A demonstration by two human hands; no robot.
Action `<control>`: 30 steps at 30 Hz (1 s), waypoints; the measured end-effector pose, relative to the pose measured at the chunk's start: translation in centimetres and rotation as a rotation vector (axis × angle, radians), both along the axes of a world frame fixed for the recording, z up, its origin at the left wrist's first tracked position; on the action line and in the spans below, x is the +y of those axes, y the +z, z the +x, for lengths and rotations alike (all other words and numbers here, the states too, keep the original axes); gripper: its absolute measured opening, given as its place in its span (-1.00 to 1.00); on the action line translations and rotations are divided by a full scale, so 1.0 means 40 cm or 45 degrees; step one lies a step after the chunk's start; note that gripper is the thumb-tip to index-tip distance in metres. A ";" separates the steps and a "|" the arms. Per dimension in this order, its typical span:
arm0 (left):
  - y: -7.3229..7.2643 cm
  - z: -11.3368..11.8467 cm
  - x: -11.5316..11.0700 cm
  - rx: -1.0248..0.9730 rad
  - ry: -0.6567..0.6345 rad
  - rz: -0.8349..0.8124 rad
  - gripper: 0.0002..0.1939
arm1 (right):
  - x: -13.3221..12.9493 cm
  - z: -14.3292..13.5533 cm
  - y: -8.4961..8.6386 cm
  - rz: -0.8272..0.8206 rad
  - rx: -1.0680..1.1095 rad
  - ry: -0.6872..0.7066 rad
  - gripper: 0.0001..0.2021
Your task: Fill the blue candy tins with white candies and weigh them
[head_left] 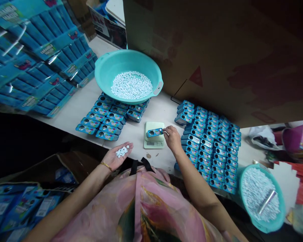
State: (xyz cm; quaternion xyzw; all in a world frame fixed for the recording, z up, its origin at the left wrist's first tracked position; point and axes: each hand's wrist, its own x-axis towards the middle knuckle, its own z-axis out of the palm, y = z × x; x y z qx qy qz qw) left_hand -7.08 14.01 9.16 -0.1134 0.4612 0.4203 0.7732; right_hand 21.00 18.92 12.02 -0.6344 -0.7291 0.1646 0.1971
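My left hand [117,156] lies palm up near the table's front edge, fingers spread, with a small heap of pale blue candies [122,151] resting on it. My right hand [172,138] pinches the right end of a small blue box [155,132], which is over the plate of a pale green scale [154,144]. A white candy shows near the box's right end. Behind the scale, to the left, a turquoise basin [104,72] holds many pale candies. Rows of blue boxes [111,122] stand left of the scale, and more blue boxes [204,151] stand to its right.
A large cardboard box [217,67] rises at the back right. Wrapped blue display packs [40,57] are stacked at the left. Another turquoise basin [280,215] of candies, with a metal scoop [267,201] in it, is at the lower right. Blue cartons [20,208] fill a box lower left.
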 end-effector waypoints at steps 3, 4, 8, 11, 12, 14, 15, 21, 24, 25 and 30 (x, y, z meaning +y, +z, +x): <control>-0.001 -0.017 -0.014 0.018 0.040 -0.006 -0.69 | -0.006 -0.005 -0.005 0.010 -0.023 -0.034 -0.78; -0.002 -0.020 -0.017 0.021 0.046 -0.001 -0.69 | -0.008 -0.005 -0.006 0.010 -0.026 -0.040 -0.78; -0.006 -0.025 -0.026 0.014 0.042 0.032 -0.70 | -0.014 -0.003 -0.011 0.000 -0.043 -0.042 -0.78; -0.006 -0.020 -0.027 0.010 0.039 0.026 -0.70 | -0.014 -0.008 -0.017 -0.006 -0.041 -0.045 -0.78; -0.005 -0.017 -0.028 0.011 0.039 0.016 -0.70 | -0.013 -0.011 -0.019 -0.010 -0.037 -0.048 -0.78; -0.003 -0.013 -0.027 0.015 0.043 -0.007 -0.69 | -0.010 -0.017 -0.023 -0.015 -0.032 -0.050 -0.78; -0.002 -0.012 -0.028 0.015 0.045 -0.015 -0.68 | -0.009 -0.020 -0.025 -0.013 -0.036 -0.048 -0.78; -0.005 -0.014 -0.030 0.012 0.057 -0.025 -0.68 | -0.006 -0.025 -0.028 0.050 -0.096 -0.019 -0.79; -0.010 -0.015 -0.030 0.002 0.041 -0.015 -0.69 | -0.006 -0.023 -0.027 0.046 -0.114 -0.017 -0.80; -0.012 -0.015 -0.029 0.001 0.035 -0.010 -0.69 | -0.005 -0.023 -0.027 0.044 -0.118 -0.017 -0.80; -0.019 -0.012 -0.027 -0.001 0.015 0.019 -0.73 | 0.003 -0.030 -0.029 0.073 -0.167 -0.019 -0.82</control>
